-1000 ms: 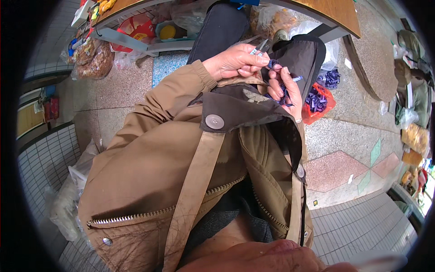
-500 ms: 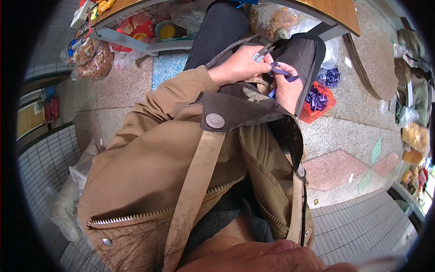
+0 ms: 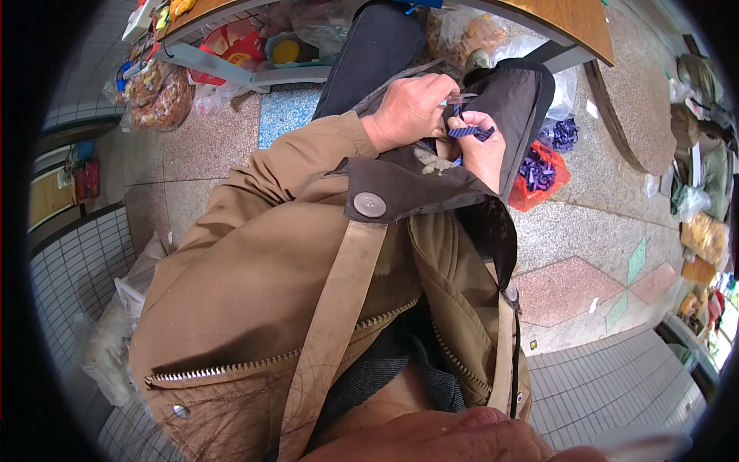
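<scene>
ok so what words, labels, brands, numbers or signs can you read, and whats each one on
Nothing is clearly readable.
Red container under the table: yellowish marking, too small and blurred.
Bladed tool in the left hand: no lettering discernible.
Striped purple strip in the right hand: no lettering discernible.

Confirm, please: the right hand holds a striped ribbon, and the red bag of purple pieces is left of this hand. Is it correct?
The red bag is right of the right hand, not left, as the head view shows. That hand does hold a striped ribbon.
</scene>
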{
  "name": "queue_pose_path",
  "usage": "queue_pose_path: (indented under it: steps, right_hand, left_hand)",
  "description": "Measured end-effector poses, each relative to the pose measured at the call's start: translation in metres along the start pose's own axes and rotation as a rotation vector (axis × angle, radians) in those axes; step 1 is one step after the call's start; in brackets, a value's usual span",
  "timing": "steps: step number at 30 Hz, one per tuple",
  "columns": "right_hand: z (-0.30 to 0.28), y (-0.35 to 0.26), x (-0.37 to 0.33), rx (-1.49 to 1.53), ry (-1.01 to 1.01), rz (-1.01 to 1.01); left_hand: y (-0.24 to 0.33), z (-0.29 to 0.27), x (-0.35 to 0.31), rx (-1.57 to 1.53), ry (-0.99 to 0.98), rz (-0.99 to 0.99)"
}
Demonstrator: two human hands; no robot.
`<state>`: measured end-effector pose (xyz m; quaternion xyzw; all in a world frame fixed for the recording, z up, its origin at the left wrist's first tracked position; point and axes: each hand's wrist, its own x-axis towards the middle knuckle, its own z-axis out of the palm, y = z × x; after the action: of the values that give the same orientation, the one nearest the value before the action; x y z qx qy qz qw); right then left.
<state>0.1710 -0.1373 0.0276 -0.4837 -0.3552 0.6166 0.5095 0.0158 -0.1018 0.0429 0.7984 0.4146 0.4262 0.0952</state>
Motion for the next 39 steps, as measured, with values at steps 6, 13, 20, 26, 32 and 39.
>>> queue_pose_path:
  steps: [6, 13, 20, 26, 32, 39]
  right_hand:
    - [-0.010, 0.000, 0.003, 0.261, -0.065, 0.155]
    - [-0.006, 0.000, 0.005, 0.164, 0.075, 0.044]
    - [-0.010, -0.006, 0.001, 0.212, 0.088, 0.094]
    - [-0.011, -0.005, 0.001, 0.193, 0.091, 0.098]
    - [-0.012, -0.002, 0.002, 0.128, 0.092, 0.074]
    - [-0.012, -0.003, 0.001, 0.106, 0.027, 0.096]
  left_hand:
    - [0.004, -0.003, 0.001, -0.012, 0.017, 0.003]
    - [0.010, -0.003, 0.002, -0.170, -0.046, -0.041]
    - [0.011, -0.017, 0.006, -0.057, -0.163, -0.222]
    - [0.008, -0.015, 0.003, 0.014, -0.225, -0.180]
    - [0.008, -0.015, 0.003, 0.010, -0.264, -0.178]
    - [0.002, -0.009, -0.001, -0.010, -0.259, -0.176]
